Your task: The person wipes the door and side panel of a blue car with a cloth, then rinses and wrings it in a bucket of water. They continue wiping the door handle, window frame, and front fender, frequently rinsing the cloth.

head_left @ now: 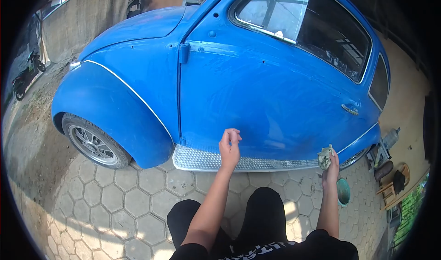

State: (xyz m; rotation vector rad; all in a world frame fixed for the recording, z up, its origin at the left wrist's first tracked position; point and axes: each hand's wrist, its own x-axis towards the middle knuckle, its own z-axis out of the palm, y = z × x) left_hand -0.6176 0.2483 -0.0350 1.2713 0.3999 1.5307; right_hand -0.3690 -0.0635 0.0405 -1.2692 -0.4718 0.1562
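Left hand [229, 146] raised, fingers pinched, right hand [330, 161] outstretched, fingers closed

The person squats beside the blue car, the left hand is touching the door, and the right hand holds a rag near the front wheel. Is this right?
Not quite. The right hand holds the rag near the rear wheel, not the front one, as the head view shows. The rest stands: the left hand is at the blue car's door.

Single view from the camera on my head, facing forward and down over my knees. It sits close to the blue car door [271, 95], with a wide fisheye field reaching the front wheel [92, 143] and the paved floor [119, 200].
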